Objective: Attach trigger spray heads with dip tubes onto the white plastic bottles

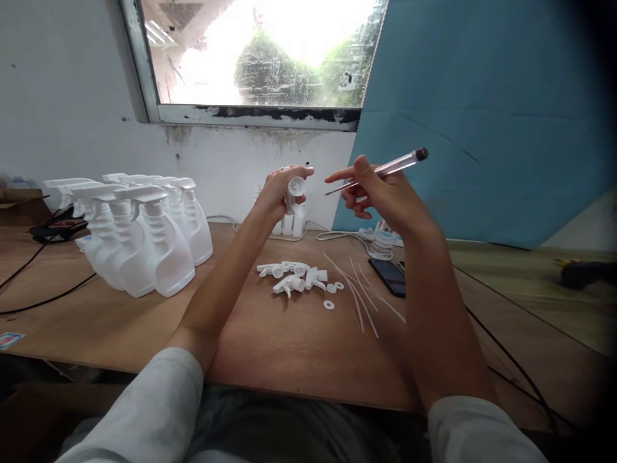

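Raised over the table, my left hand (279, 191) grips a white spray head (295, 187), its round opening facing me. To its right, my right hand (380, 193) holds a thin screwdriver (398, 164) with a clear handle and dark end; the tip points left, apart from the spray head. Several loose white spray heads (290, 284) lie on the table below. Beside them are small white rings (328, 305) and thin clear tubes (362, 289).
White spray bottles (164, 251) stand in a group at the left of the wooden table (270, 347). A dark phone (388, 276) lies behind my right forearm, near a clear cup (384, 239). Cables (511, 360) cross the right side.
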`<action>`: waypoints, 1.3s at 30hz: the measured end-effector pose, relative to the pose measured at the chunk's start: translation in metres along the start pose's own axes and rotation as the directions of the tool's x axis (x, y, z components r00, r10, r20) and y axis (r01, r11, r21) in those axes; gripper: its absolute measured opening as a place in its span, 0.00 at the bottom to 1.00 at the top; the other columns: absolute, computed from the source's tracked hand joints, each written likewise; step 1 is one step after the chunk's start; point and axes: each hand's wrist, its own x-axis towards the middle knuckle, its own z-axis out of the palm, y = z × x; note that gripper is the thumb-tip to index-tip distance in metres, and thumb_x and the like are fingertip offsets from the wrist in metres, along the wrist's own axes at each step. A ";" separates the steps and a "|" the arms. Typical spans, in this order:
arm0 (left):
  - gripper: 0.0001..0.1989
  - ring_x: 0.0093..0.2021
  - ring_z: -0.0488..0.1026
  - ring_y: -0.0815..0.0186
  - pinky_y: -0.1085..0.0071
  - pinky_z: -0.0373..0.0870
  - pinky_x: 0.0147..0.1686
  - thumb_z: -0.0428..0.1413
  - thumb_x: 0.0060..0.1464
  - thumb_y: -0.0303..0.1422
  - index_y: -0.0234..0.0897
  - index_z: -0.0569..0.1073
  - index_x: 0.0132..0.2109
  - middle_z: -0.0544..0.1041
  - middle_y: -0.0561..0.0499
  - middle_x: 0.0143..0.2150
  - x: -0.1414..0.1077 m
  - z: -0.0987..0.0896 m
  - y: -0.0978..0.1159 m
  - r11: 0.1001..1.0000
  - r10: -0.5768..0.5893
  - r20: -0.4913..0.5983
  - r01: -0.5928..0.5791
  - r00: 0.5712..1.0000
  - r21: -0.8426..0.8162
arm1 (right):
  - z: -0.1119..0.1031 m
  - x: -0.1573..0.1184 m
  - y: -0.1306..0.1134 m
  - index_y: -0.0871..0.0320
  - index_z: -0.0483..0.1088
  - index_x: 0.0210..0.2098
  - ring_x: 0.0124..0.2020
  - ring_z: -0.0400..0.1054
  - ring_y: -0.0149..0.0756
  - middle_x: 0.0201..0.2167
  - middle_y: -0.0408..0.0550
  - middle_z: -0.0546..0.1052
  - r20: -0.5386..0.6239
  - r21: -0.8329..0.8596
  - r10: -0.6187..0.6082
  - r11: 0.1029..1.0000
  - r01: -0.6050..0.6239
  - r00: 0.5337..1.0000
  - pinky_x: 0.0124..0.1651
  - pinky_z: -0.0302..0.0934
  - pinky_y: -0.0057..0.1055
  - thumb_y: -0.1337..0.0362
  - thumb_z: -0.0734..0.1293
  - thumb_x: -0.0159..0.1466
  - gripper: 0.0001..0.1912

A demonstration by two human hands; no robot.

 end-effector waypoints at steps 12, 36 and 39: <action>0.13 0.20 0.58 0.75 0.77 0.60 0.18 0.63 0.41 0.29 0.37 0.63 0.25 0.61 0.57 0.20 -0.001 0.001 -0.009 0.993 0.069 0.043 -0.072 0.997 0.091 | 0.024 -0.009 -0.010 0.54 0.62 0.28 0.20 0.64 0.31 0.22 0.42 0.72 -0.143 -0.083 -0.258 0.965 0.248 0.956 0.23 0.58 0.32 0.57 0.68 0.60 0.12; 0.13 0.20 0.58 0.78 0.79 0.53 0.21 0.64 0.40 0.25 0.35 0.64 0.26 0.61 0.60 0.20 -0.012 0.015 -0.004 0.961 0.178 -0.211 -0.216 0.961 -0.175 | 0.065 0.007 0.027 0.57 0.51 0.22 0.18 0.49 0.23 0.17 0.38 0.57 -0.113 -0.716 -0.860 0.418 0.559 0.498 0.22 0.50 0.26 0.68 0.59 0.67 0.18; 0.14 0.19 0.58 0.78 0.79 0.54 0.21 0.64 0.40 0.25 0.35 0.64 0.25 0.60 0.60 0.20 -0.014 0.015 0.003 0.954 0.126 -0.197 -0.173 0.972 -0.247 | 0.069 0.007 0.026 0.56 0.49 0.22 0.17 0.49 0.24 0.17 0.38 0.57 -0.182 -0.746 -0.865 0.431 0.507 0.468 0.22 0.50 0.27 0.68 0.58 0.68 0.19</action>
